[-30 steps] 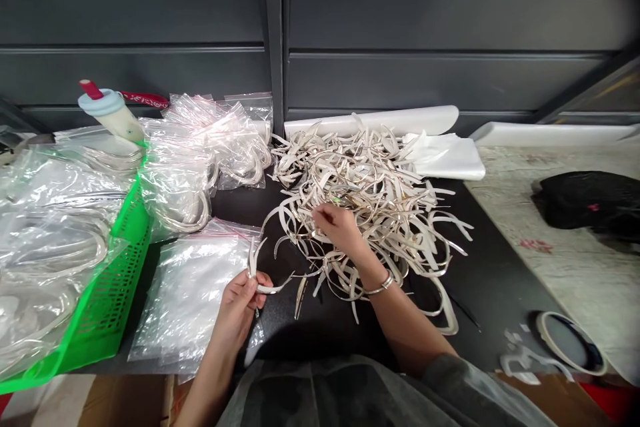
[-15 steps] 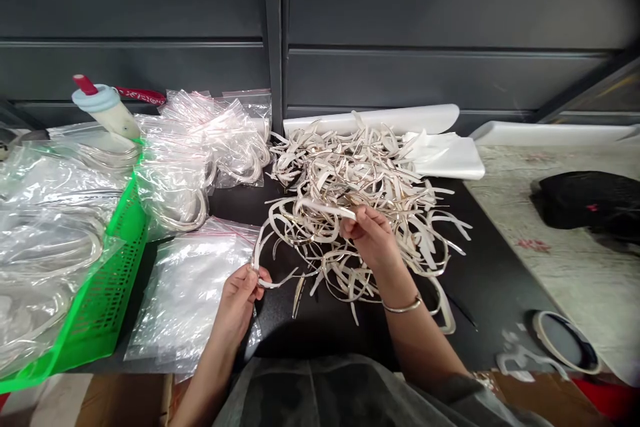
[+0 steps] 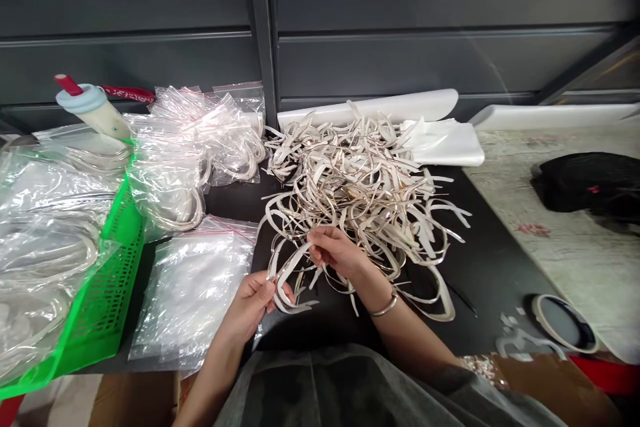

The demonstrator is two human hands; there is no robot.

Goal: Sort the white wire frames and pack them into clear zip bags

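Note:
A big tangled pile of pale curved hairbands (image 3: 365,180) lies on the black table (image 3: 490,267). My left hand (image 3: 253,307) pinches the ends of two curved hairbands (image 3: 287,273) in front of the pile. My right hand (image 3: 335,250) grips the upper end of one of these bands, close to the pile's near edge. A silver bangle (image 3: 383,307) circles my right wrist. A stack of flat clear zip bags (image 3: 195,287) lies just left of my left hand.
A green basket (image 3: 107,280) at the left holds bagged hairbands, with more filled bags (image 3: 195,147) behind it. A squeeze bottle (image 3: 90,107) lies at the far left. White foam sheets (image 3: 440,140), a black bag (image 3: 590,190) and a tape roll (image 3: 565,330) lie to the right.
My right hand pulled a band out of the pile and brought it down toward my left hand. Both hands now meet on the bands in front of the pile.

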